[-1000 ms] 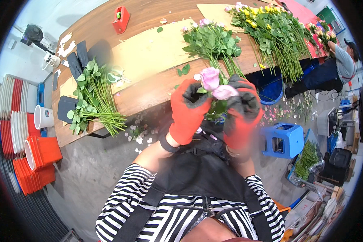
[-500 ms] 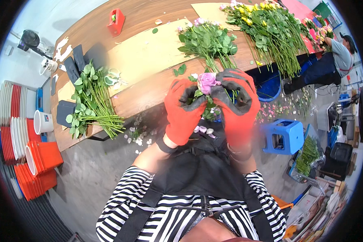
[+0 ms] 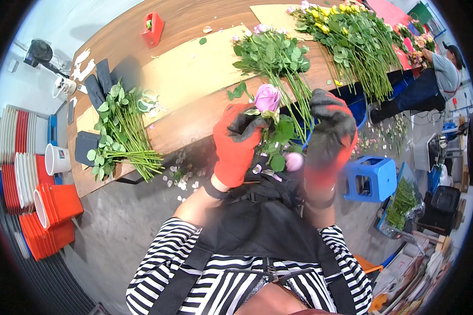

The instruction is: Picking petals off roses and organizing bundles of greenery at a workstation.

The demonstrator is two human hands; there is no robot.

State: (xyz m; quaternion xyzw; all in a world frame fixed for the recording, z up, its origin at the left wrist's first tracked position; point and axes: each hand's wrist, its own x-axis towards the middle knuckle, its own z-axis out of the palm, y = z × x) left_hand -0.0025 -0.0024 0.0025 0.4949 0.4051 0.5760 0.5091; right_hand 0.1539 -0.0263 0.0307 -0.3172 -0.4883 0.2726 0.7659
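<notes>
A pinkish-purple rose [image 3: 268, 98] stands upright over the table's near edge. My left hand [image 3: 238, 144], in a red glove with dark grey fingers, is closed on it just below the bloom. Green leaves [image 3: 282, 135] on its stem hang below. To the right of the rose and apart from it is my right hand [image 3: 329, 139], in a matching glove. Motion smears this hand; its fingers look bent, but whether they hold anything is unclear. Beside it, a blurred pink petal [image 3: 294, 161] is in the air above my black apron [image 3: 268, 220], with loose petals near the apron's top.
Cut stems [image 3: 123, 134] lie on the table's left end beside scissors [image 3: 150, 103]. Purple roses [image 3: 273, 52] and yellow roses [image 3: 347, 42] lie farther right. A red tape dispenser [image 3: 152, 30] stands at the back. A blue stool [image 3: 370, 178] is to my right; another person [image 3: 441, 73] works beyond.
My right hand has moved off the rose, to the right and slightly down. The bloom, formerly between both hands, now stands clear above my left hand. A pink petal appears in the air.
</notes>
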